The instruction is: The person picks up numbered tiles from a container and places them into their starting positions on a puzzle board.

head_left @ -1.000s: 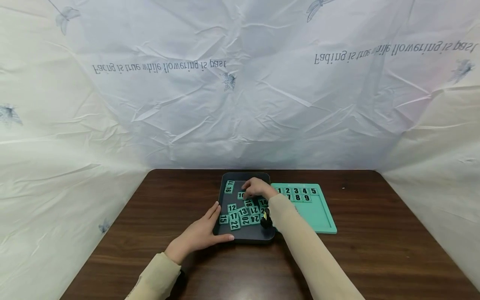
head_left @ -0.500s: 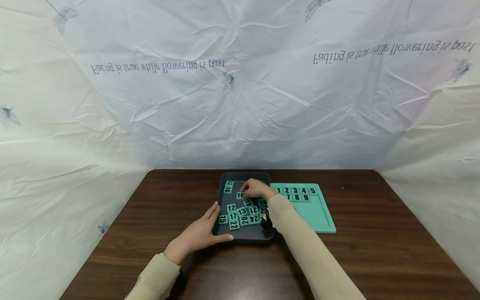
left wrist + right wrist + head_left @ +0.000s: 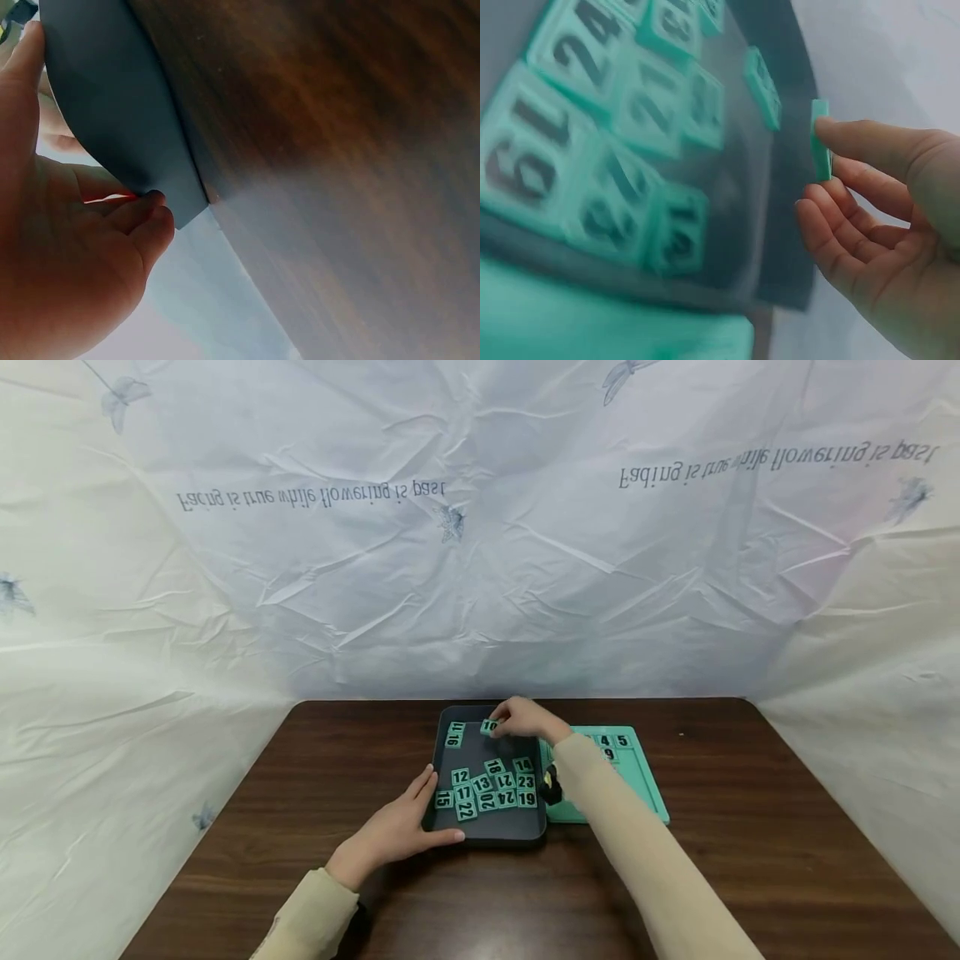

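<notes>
Your right hand (image 3: 527, 720) pinches a small green square number tile (image 3: 489, 726) between thumb and fingers (image 3: 855, 142), lifted over the far end of the dark grey rectangular tray (image 3: 444, 760), center frame. Your left hand (image 3: 397, 831) grasps the tray's near-left corner, thumb on its rim. Loose green numbered tiles (image 3: 491, 789) lie in the tray. The green puzzle board (image 3: 637, 777) sits just right of it on the dark wooden desk (image 3: 750, 827).

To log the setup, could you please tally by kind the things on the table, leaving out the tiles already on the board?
Number tiles: 15 (14 lying in the tray, plus the 10 pinched by the right hand)
Dark tray: 1
Green board: 1
Total: 17
</notes>
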